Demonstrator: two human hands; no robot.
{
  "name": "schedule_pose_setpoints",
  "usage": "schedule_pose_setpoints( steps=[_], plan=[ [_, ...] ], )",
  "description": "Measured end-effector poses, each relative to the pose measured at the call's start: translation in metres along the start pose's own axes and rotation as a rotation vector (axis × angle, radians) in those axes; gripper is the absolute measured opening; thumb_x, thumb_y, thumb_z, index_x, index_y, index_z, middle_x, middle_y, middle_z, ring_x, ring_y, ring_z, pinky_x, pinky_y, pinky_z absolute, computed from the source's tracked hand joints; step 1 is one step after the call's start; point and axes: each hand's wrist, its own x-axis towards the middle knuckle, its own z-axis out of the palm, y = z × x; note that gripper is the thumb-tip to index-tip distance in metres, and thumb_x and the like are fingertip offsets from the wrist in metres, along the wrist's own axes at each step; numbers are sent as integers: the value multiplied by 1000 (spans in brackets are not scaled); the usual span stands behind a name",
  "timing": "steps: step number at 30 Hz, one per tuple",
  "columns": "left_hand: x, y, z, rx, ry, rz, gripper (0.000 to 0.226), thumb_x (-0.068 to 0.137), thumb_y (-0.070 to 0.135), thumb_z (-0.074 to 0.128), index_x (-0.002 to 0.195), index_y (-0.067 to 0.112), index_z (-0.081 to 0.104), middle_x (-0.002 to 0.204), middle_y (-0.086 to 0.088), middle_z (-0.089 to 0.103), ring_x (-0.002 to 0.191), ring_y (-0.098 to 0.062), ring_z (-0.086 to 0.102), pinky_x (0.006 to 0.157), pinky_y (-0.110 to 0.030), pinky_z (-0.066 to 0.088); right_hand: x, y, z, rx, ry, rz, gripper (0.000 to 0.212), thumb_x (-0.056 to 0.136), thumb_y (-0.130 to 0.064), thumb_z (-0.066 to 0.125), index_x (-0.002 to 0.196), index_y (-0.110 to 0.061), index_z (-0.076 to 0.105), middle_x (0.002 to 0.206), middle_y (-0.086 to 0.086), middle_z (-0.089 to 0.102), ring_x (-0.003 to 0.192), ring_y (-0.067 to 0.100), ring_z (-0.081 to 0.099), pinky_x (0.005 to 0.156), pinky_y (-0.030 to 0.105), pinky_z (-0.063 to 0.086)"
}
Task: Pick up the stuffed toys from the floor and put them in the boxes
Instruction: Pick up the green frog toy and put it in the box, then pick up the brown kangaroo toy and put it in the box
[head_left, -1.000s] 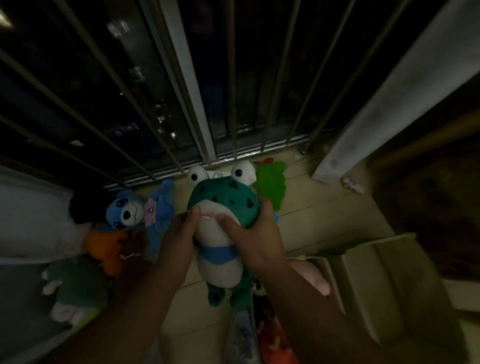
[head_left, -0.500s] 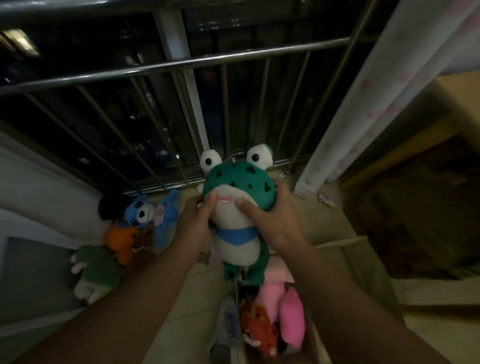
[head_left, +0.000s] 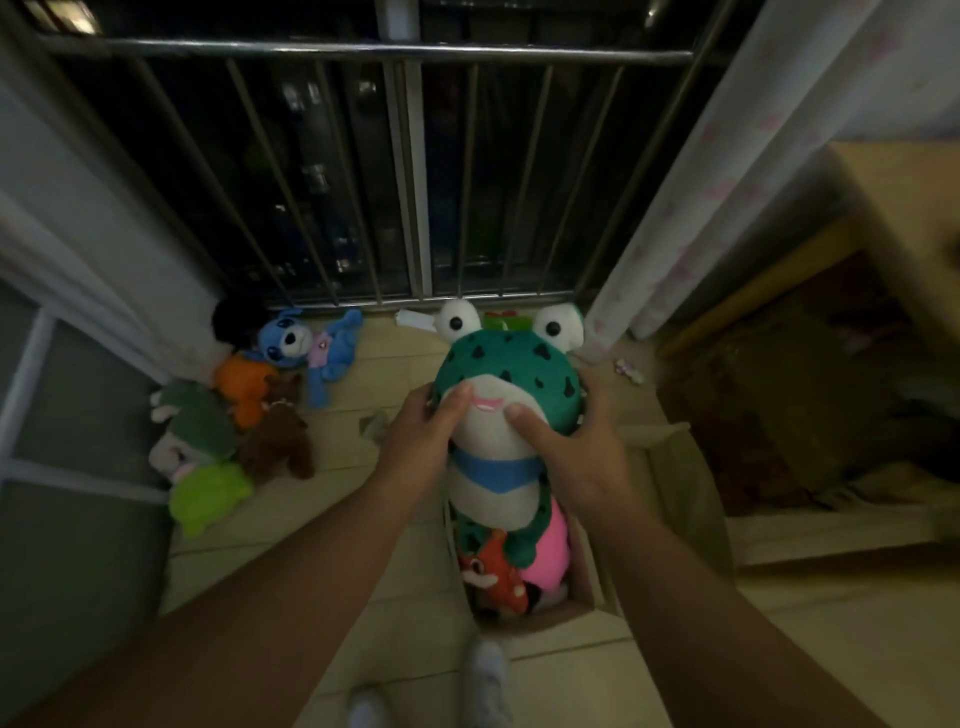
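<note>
A green spotted frog toy (head_left: 506, 374) with white belly and blue band hangs upright between both hands. My left hand (head_left: 421, 441) grips its left cheek and my right hand (head_left: 574, 452) grips its right side. Its legs dangle over an open cardboard box (head_left: 584, 592) that holds a pink toy (head_left: 548, 551) and an orange-red toy (head_left: 493, 574). On the floor at the left lie a blue toy (head_left: 304, 345), an orange toy (head_left: 241, 382), a brown toy (head_left: 278, 436), a dark green toy (head_left: 200, 423) and a lime green toy (head_left: 205, 493).
A metal railing (head_left: 363, 171) closes off the far side, with curtains at the left (head_left: 93, 244) and right (head_left: 727, 171). A second box flap (head_left: 680, 467) stands right of the toy box. My white shoes (head_left: 485, 675) show at the bottom on the tiled floor.
The frog, held in both hands, has come back from the railing to above the toy box. The view has tilted down and back, so the floor toys at the left show more fully.
</note>
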Motion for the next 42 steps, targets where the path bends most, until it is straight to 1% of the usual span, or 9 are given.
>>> schedule_pose_setpoints(
  steps=[3, 8, 15, 21, 24, 31, 36, 38, 42],
  plan=[
    [-12, -22, 25, 25, 9, -37, 34, 80, 59, 61, 108, 39, 61, 125, 10, 59, 113, -15, 58, 88, -36, 53, -10, 21, -26, -3, 17, 77, 73, 55, -63, 80, 113, -46, 40, 113, -17, 56, 96, 0, 62, 71, 25, 59],
    [-20, -60, 70, 1, -10, -65, 25, 67, 72, 63, 91, 64, 60, 103, 27, 66, 99, 1, 63, 78, -22, 52, -4, 66, -68, -55, -16, 139, 63, 56, -62, 80, 102, -44, 42, 102, -21, 56, 83, -7, 61, 55, 12, 51],
    [-16, -113, 126, 22, 81, -124, 69, 61, 79, 59, 115, 37, 63, 113, 12, 67, 97, -8, 65, 80, -33, 56, 11, 117, -111, -163, -58, 117, 62, 64, -62, 75, 111, -42, 40, 98, -29, 52, 86, -7, 56, 55, 12, 50],
    [-21, -125, 140, 187, 90, -180, 59, 85, 67, 47, 130, 30, 53, 125, 4, 60, 111, -19, 58, 96, -43, 48, 19, 143, -133, -254, -187, 194, 76, 74, -58, 70, 137, -24, 44, 125, -6, 60, 110, 16, 60, 86, 41, 56],
    [-29, -117, 140, 233, 154, -157, 30, 93, 55, 43, 104, 35, 62, 101, 9, 64, 95, -13, 60, 83, -34, 49, 15, 142, -138, -351, -203, 241, 70, 83, -49, 65, 142, -21, 40, 126, 2, 61, 108, 18, 61, 78, 27, 55],
    [-74, -55, 131, 231, 236, -80, 22, 93, 45, 51, 73, 47, 58, 69, 42, 57, 68, 27, 51, 60, -11, 35, -5, 80, -147, -373, -215, 132, 45, 89, -37, 61, 131, -22, 52, 115, -3, 65, 100, 11, 60, 68, 16, 42],
    [-104, 12, 112, 185, 208, 37, 37, 91, 54, 50, 121, 35, 58, 122, 20, 55, 109, 2, 51, 83, -15, 39, -21, 3, -151, -393, -239, 36, 56, 89, -39, 58, 141, -27, 41, 132, -3, 56, 101, 0, 58, 75, 10, 42],
    [-117, 44, 106, 181, 258, 70, 34, 90, 52, 51, 116, 31, 57, 115, 12, 58, 104, -4, 53, 75, -17, 39, -28, -30, -150, -361, -235, -2, 54, 87, -41, 58, 138, -29, 45, 130, -6, 56, 88, -8, 56, 65, 6, 44],
    [-144, 99, 92, 139, 268, 137, 27, 92, 46, 52, 115, 32, 54, 114, 10, 56, 97, -2, 54, 69, -15, 39, -47, -93, -149, -340, -229, -111, 51, 85, -45, 60, 132, -26, 52, 124, -6, 61, 107, 8, 58, 89, 33, 53]
  ],
)
